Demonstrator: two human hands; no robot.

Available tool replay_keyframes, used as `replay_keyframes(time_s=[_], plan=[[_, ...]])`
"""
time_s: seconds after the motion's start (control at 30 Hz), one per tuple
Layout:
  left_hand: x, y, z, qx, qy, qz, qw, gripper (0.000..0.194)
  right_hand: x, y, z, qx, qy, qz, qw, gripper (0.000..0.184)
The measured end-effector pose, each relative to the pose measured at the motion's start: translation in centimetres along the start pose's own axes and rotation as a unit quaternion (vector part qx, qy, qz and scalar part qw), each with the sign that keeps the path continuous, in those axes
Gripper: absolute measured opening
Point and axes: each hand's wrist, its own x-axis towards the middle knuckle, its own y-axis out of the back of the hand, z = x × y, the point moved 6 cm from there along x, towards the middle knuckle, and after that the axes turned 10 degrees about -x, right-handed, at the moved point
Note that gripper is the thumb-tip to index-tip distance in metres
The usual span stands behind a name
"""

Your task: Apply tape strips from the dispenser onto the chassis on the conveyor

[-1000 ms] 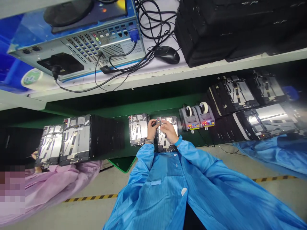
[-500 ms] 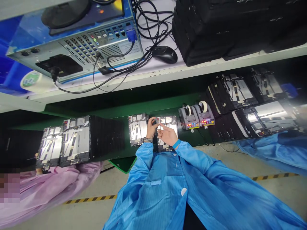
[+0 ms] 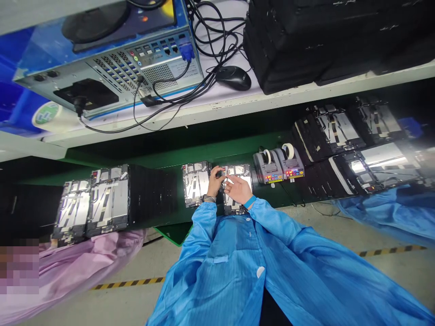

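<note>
Head view: a long green desk [image 3: 159,156] carries rows of flat metal tablet chassis [image 3: 107,199]. One silver tablet chassis [image 3: 244,173] lies directly beneath the hands, likely light, stiff and fragile, best held by its edges. The left hand [image 3: 213,181] pinches a small dark part [image 3: 219,173], too small to identify. The right hand [image 3: 238,190] lies open over the chassis, fingers extended.
</note>
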Motion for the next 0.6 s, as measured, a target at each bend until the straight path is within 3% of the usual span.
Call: replay_keyframes(time_s=[0.23,0.6], plan=[[-0.35,-0.03,0.95,0.057,-0.009,-0.029,0.998,0.027,0.2,0.2,0.16,-0.009,0.005,0.02,1.0,0.029],[-0.23,0.1,1.06,0.115,-0.06,-0.019,0.991,0.021,0.41,0.0,0.23,0.035,0.005,0.032,0.999,0.033]])
